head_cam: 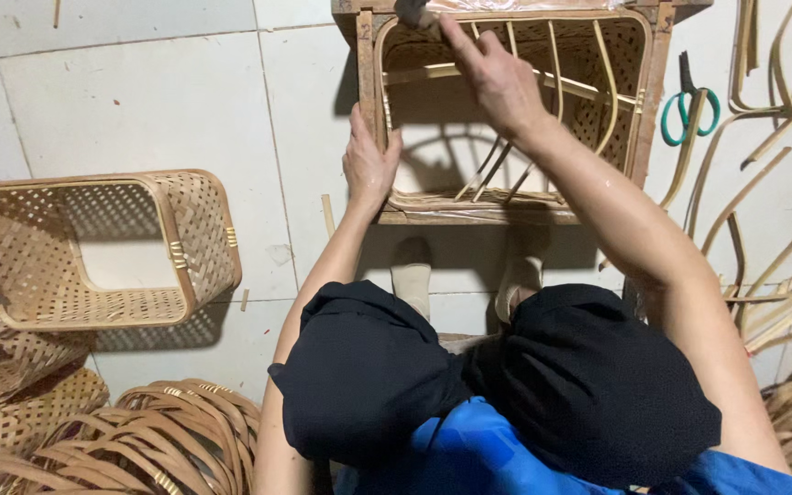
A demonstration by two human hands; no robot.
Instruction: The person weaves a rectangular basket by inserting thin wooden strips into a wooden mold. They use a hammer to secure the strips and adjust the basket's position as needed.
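Honestly, nothing of that sort turns up here: no packages, no labels, no signs, no screens anywhere in the head view.
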